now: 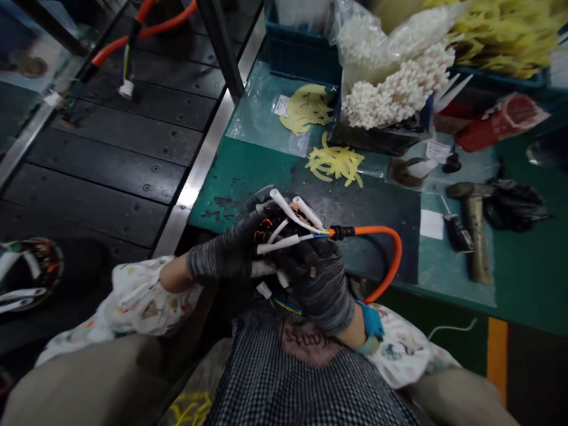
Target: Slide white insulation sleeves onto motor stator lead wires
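Observation:
Close to my lap, both gloved hands are wrapped round a dark part with orange strands inside [265, 226], which looks like a motor winding; its lower side is hidden. My left hand [235, 239] grips its left side, the thumb along its front. From the right, my right hand [313, 281] closes over it, beneath the wire ends. Several white sleeves [284, 208] on thin wires stick up between the hands. They meet an orange cable [381, 232] at a black gland [341, 232], and the cable loops down to the right. A white connector [264, 290] hangs below my fingers.
On the green table [523, 284] lie yellow strips [335, 160], a hammer [478, 236] and a small black-handled tool [458, 234]. Behind stands a box [377, 139] of white pieces [394, 89]. A similar wired part [33, 269] stands at left beside the slatted conveyor [106, 171].

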Demonstrator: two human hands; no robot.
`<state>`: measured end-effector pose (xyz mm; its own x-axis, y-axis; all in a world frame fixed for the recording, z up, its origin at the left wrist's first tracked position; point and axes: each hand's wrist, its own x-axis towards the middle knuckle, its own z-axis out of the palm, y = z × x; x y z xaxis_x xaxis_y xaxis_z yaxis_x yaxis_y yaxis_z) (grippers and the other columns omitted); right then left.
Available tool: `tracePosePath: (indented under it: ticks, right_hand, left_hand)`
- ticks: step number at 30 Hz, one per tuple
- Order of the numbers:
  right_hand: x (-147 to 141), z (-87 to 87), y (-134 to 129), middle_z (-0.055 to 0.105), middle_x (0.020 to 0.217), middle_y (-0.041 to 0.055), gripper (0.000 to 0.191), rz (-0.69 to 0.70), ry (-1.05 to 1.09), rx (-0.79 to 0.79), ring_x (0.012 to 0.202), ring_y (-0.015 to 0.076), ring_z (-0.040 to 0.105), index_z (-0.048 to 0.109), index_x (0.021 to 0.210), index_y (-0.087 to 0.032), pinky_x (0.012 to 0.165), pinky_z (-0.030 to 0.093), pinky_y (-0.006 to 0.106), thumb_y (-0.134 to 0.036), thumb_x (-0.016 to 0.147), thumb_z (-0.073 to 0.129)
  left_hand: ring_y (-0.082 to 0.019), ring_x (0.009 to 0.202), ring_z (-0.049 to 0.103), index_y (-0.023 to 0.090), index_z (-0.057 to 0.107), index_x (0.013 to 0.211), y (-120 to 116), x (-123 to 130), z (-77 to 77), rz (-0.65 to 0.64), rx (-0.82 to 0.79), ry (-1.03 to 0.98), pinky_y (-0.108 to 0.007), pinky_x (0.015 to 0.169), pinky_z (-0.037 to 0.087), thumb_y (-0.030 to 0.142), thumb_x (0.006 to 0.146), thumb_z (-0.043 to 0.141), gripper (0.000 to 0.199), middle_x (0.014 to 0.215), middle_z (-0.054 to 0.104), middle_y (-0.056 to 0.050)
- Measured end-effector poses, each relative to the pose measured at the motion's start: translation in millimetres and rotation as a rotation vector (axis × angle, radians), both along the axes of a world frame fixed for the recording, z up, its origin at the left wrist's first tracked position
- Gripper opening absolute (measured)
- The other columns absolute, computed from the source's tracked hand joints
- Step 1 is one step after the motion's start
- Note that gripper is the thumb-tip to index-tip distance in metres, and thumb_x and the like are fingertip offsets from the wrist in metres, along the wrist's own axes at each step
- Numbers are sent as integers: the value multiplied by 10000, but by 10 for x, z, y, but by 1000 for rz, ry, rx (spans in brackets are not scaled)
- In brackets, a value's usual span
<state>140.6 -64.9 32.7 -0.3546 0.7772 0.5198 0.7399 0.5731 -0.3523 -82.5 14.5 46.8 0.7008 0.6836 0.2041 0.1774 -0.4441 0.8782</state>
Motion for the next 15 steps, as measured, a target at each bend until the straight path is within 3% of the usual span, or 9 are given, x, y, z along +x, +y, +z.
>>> tracePosePath:
  ticks: [2,7,9,12,15]
  right_hand:
    - [-24,0,-6,785,1212,127,202,-35,-12,27,1171,328,669,811,1172,-228,975,626,541,-281,1008,705]
    - [194,146,-36,794,1119,84,208,83,4,115,1073,241,692,791,1182,-206,922,643,396,-182,1017,668]
    - [329,193,-33,778,1259,63,293,1,1,155,1214,258,678,759,1269,-277,1038,619,429,-182,993,727]
    - [470,193,44,670,1516,66,498,-138,-10,87,1464,335,572,602,1509,-368,1216,528,593,-319,1029,727]
    - [548,142,171,614,1580,122,624,-124,3,-70,1463,344,588,404,1686,-316,1201,556,611,-458,1107,589]
  left_hand:
    - [-355,1503,612,400,160,1780,-19,-26,-41,-7,-40,-3,-546,1158,639,373,1005,786,997,1733,475,-135]
    - [-382,1622,459,365,193,1777,-66,-13,-151,102,87,7,-569,1265,542,323,969,813,1020,1770,409,-147]
    - [-374,1634,440,364,179,1779,-91,60,-125,114,129,-6,-570,1281,525,327,994,775,986,1774,394,-145]
    - [-405,1694,301,343,183,1782,-120,212,-23,106,250,-3,-640,1357,386,354,1010,745,955,1797,335,-139]
    - [-424,1712,227,298,204,1780,-137,333,70,95,304,17,-667,1388,295,387,1014,730,934,1801,307,-156]
